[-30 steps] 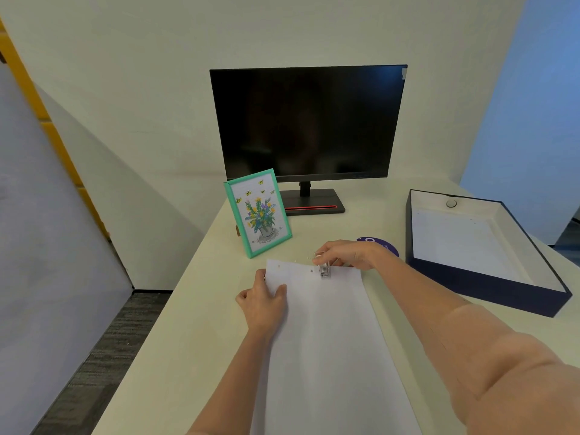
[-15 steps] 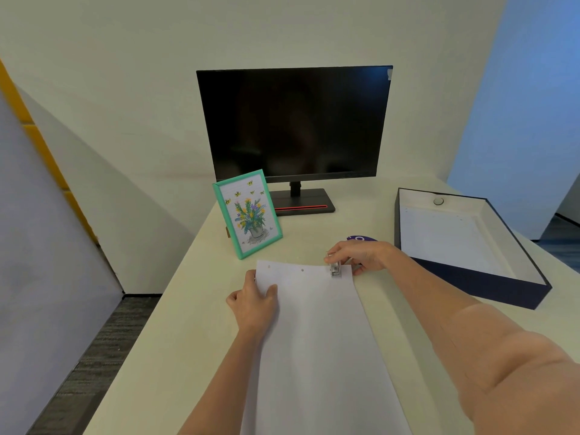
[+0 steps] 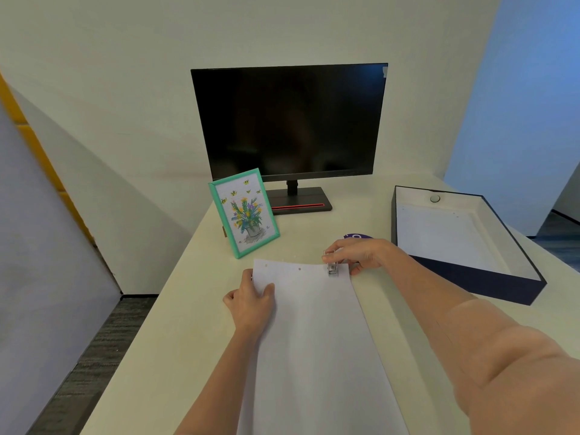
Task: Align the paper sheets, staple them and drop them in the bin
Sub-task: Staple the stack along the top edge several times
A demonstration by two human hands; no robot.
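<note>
Cream desk (image 3: 175,309) has the paper sheets (image 3: 314,340) lying flat, left hand (image 3: 251,302) pinching their edge to keep them squared while right hand (image 3: 361,254) grips the stapler (image 3: 332,266) on the far corner.

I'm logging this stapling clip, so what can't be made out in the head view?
Sheet count: the paper sheets lie flush, seen from above; edges merge.
Their near end: cut off by the frame's bottom edge.
The stapler: tiny, partly covered by the right hand; whether a staple is in, unclear.
The purple disc: mostly hidden behind the right hand.
The round item on the far wall of the bin: too small to identify.
</note>
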